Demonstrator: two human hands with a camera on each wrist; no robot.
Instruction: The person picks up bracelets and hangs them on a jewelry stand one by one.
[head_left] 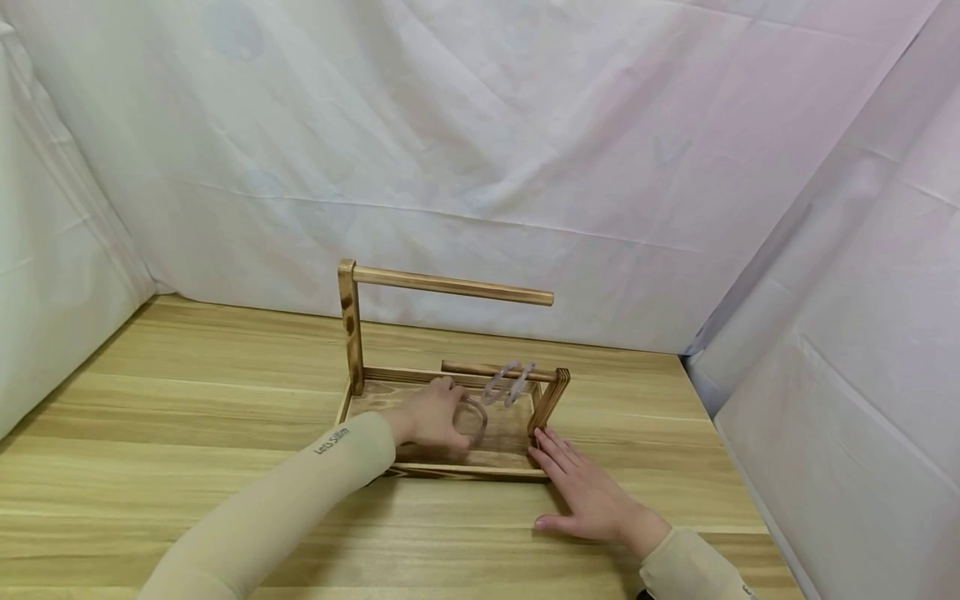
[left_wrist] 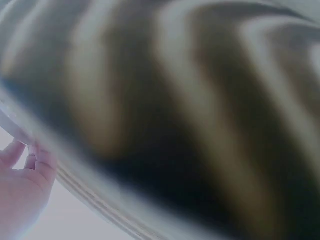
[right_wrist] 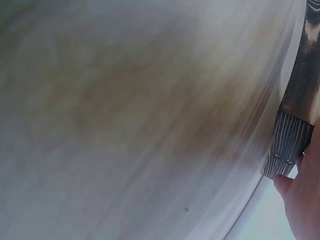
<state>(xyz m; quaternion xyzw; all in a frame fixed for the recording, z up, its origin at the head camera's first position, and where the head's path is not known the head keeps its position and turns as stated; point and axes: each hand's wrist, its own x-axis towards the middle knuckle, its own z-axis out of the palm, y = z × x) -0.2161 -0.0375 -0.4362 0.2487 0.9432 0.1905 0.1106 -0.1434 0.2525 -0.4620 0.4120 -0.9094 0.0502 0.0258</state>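
Note:
In the head view, my left hand [head_left: 431, 415] is over the tray of a wooden jewelry stand [head_left: 467, 472], pinching a pale, translucent bangle [head_left: 481, 422]. A piece of that bangle [left_wrist: 11, 126] also shows at the fingertips in the left wrist view. Two more pale bangles [head_left: 519, 385] hang around the stand's lower bar [head_left: 542, 374]. My right hand [head_left: 588, 496] has its fingers extended, with the fingertips touching the stand's right end at the foot of the short post [head_left: 550, 404]. The right wrist view catches the thumb beside dark, grooved wood [right_wrist: 287, 142] with two screws.
A longer upper bar [head_left: 450, 285] reaches right from the tall left post [head_left: 350, 329], above the tray. The stand sits on a wood-grain table [head_left: 247, 392]. White cloth [head_left: 450, 125] hangs behind the table and along both sides.

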